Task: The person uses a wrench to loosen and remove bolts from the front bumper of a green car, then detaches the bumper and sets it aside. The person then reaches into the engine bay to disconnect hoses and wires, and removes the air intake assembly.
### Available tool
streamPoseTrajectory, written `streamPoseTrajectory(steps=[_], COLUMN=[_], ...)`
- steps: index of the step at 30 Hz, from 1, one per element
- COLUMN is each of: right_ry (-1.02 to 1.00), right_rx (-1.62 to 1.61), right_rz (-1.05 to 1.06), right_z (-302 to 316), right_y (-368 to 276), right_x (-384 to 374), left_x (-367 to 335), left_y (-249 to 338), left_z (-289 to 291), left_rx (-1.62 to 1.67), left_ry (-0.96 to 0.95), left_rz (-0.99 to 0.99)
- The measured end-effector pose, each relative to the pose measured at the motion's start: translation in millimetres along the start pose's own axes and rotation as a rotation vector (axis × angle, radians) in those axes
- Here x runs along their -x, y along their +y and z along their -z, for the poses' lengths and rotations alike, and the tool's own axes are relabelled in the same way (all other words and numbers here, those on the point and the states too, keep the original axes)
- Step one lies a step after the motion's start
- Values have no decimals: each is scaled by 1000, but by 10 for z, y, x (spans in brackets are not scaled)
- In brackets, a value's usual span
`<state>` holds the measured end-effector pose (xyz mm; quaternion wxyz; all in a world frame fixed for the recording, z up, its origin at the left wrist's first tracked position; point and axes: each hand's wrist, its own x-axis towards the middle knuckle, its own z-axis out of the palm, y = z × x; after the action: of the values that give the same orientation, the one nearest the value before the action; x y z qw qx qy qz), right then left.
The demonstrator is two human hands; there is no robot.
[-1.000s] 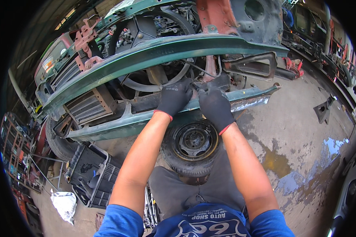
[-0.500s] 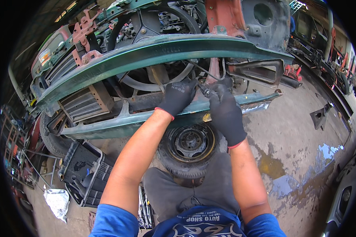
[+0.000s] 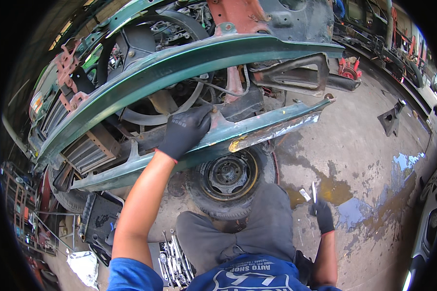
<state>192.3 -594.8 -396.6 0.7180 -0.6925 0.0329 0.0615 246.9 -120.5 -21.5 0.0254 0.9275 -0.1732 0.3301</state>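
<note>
My left hand [image 3: 188, 130], in a dark glove with a red cuff, is closed at the green lower crossmember [image 3: 257, 118] of a stripped car front. Its fingertips press together beside a small upright bracket [image 3: 220, 121]; whatever they pinch is hidden. Off to the right and low over the floor, my gloved right hand [image 3: 322, 216] is closed around a slim, shiny metal tool [image 3: 314, 192] that points away from me. The tool's exact kind is too small to tell.
A wheel [image 3: 229, 175] lies flat below the crossmember, before my knees. Several wrenches [image 3: 176, 262] lie to my left, near a black crate [image 3: 101, 218] and a white bag [image 3: 83, 264]. A curved green bumper beam [image 3: 179, 80] spans above. Wet patches [image 3: 354, 213] mark the floor at right.
My right hand has left the crossmember and moved down to the right with the metal tool. My left hand stays at the crossmember. The view has shifted to the right.
</note>
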Motion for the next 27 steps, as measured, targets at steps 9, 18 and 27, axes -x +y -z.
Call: streamPoseTrajectory(steps=[9,18,27], right_ry=[-786,40,-29], right_rx=[1649,623,789], right_rz=[-1,248,1220], right_z=[909,-500,-2685], right_y=[2812,-767,-3527], right_x=[467,-397,-367], left_x=[171,268,122], left_y=[57,-59,-157], left_z=[79,166,133], left_rx=[-45,-235,-378], left_ry=[316,195,-10], left_rz=[120,267,297])
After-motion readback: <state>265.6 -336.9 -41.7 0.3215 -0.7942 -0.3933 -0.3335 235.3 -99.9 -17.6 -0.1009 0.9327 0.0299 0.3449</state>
